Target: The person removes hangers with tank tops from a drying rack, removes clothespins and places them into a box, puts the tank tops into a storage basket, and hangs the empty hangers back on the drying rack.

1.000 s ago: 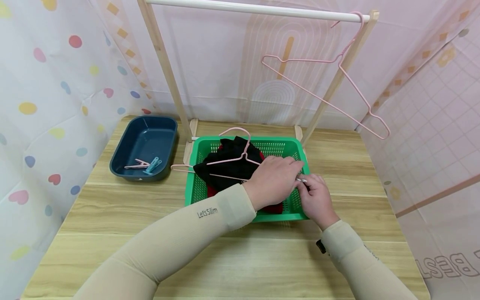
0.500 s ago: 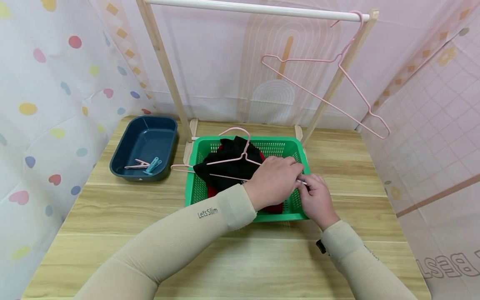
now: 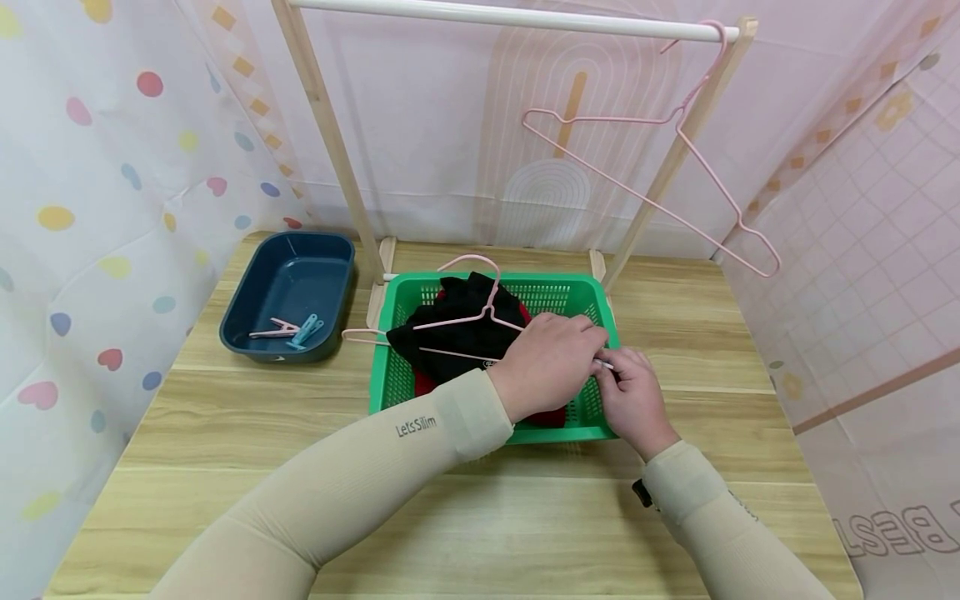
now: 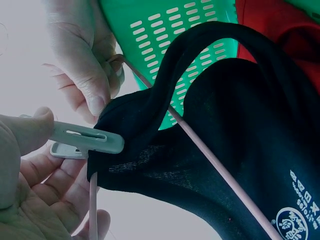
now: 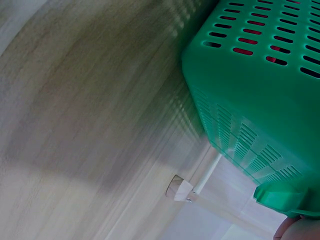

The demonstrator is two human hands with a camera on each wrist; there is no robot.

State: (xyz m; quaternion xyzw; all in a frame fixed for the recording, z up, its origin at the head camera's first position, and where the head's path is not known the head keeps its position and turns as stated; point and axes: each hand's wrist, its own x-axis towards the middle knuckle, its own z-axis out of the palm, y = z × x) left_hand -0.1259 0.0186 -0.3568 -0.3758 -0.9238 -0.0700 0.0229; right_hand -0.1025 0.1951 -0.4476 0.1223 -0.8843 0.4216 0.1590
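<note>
A pink wire hanger (image 3: 456, 322) lies across a black sleeveless top (image 3: 465, 337) in the green basket (image 3: 384, 375). My left hand (image 3: 551, 354) reaches over the hanger's right side. In the left wrist view its thumb and fingers pinch a pale clothespin (image 4: 92, 136), whose tip overlaps the top's narrow strap (image 4: 135, 117) beside the hanger wire. My right hand (image 3: 633, 400) is close by at the basket's right side, its thumb and fingers gripping the hanger's end near the strap. Only a sliver of the right hand's fingers (image 5: 300, 230) shows in the right wrist view.
A dark blue tub (image 3: 288, 250) with a pink clothespin (image 3: 273, 330) and a blue clothespin (image 3: 306, 332) stands left of the basket. Behind the basket rises a wooden rack with a white rail (image 3: 510, 17). Another pink hanger (image 3: 622, 121) hangs at its right end.
Both hands hold almost the same place over the basket's right side. The tub, basket and hanging hanger have not moved.
</note>
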